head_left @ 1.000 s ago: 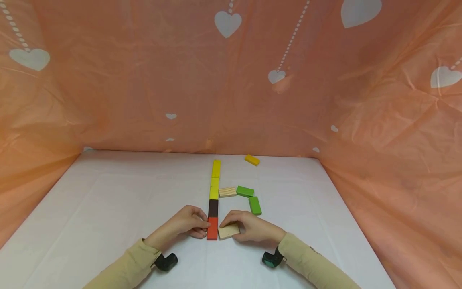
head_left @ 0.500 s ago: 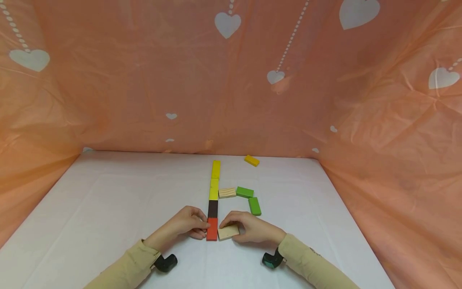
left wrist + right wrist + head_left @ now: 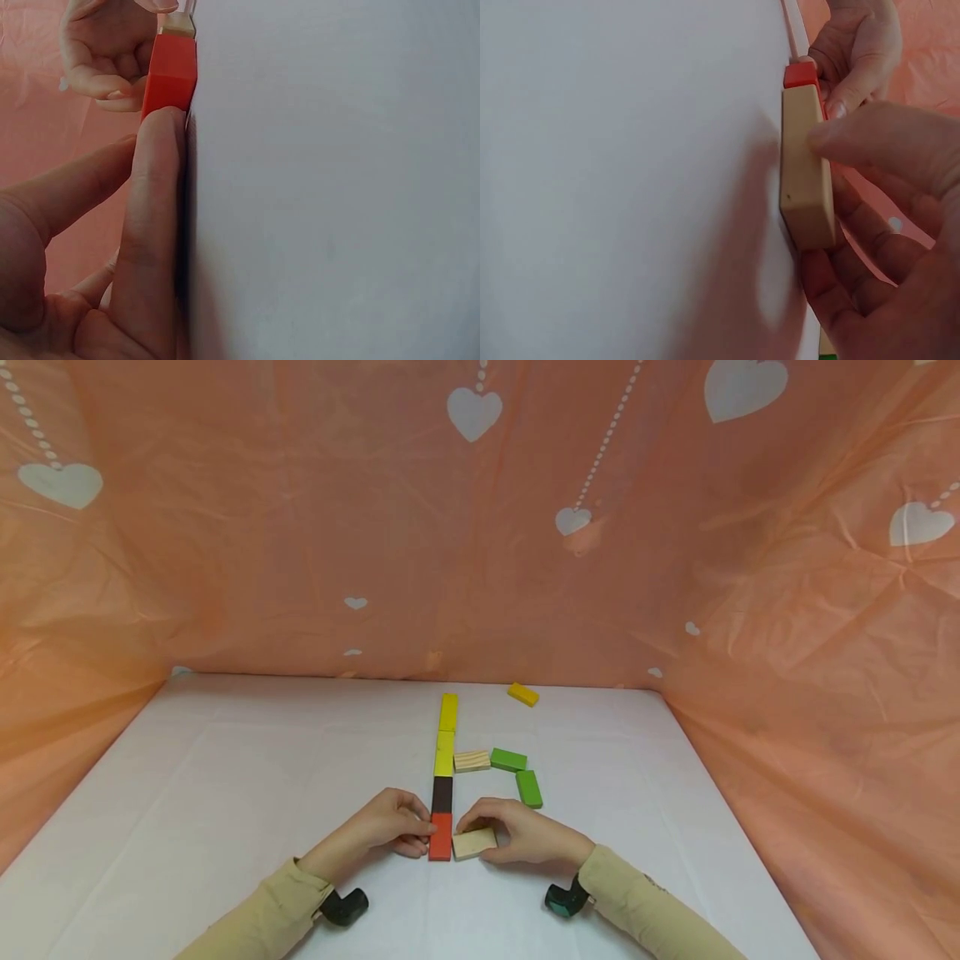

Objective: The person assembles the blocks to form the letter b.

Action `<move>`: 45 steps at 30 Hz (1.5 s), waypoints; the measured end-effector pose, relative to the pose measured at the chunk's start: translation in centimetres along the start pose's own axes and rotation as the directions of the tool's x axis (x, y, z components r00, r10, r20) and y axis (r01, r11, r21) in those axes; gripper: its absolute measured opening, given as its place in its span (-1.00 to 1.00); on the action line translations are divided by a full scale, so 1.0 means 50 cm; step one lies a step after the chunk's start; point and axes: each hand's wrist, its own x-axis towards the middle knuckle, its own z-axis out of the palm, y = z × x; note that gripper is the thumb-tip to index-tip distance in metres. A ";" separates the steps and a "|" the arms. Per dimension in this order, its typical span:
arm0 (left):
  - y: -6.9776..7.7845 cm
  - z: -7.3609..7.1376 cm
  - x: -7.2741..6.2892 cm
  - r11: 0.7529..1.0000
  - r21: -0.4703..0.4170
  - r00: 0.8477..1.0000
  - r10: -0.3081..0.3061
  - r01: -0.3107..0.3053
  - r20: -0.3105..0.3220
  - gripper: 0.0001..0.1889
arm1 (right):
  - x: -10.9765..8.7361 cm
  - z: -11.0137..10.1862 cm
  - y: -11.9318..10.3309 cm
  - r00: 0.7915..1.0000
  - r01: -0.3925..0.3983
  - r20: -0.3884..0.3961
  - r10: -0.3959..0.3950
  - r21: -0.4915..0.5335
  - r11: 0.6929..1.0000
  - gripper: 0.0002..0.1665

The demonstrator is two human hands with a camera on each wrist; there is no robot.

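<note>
My right hand (image 3: 528, 833) pinches a plain wooden block (image 3: 474, 843) between thumb and fingers. In the right wrist view that wooden block (image 3: 804, 161) lies low on the white surface, thumb on its long side. Its left end is right at the red block (image 3: 440, 839). My left hand (image 3: 392, 823) touches the red block from the left. A straight finger (image 3: 154, 165) meets the side of the red block (image 3: 171, 75) in the left wrist view. The red block ends a straight column with a dark block (image 3: 442, 794) and two yellow blocks (image 3: 445, 753) beyond it.
A wood-grained block (image 3: 472, 762) lies right of the column, then a green block (image 3: 509, 760) and another green block (image 3: 529, 788), bending toward me. A loose orange-yellow block (image 3: 523, 694) is near the back edge. Orange cloth (image 3: 480, 543) surrounds the white table (image 3: 262, 752).
The right hand has turned the plain wooden block very slightly, its right end shifting a little toward me. The left hand stays at the red block; the view has tilted a touch.
</note>
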 end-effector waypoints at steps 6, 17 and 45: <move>0.003 0.000 0.003 1.000 0.003 1.000 -0.023 0.023 -0.007 -0.81 | 0.000 -0.033 0.001 0.999 0.014 -0.037 -0.013 0.013 1.000 -0.51; 0.001 0.002 0.004 1.000 0.010 1.000 -0.027 0.027 -0.006 -0.82 | 0.012 -0.171 0.013 0.961 -0.024 -0.278 0.011 -0.041 0.999 -0.27; 0.000 0.006 -0.002 1.000 0.013 1.000 -0.025 0.025 -0.006 -0.81 | 0.084 -0.318 0.191 0.823 -0.355 -0.467 0.324 0.021 0.934 -0.38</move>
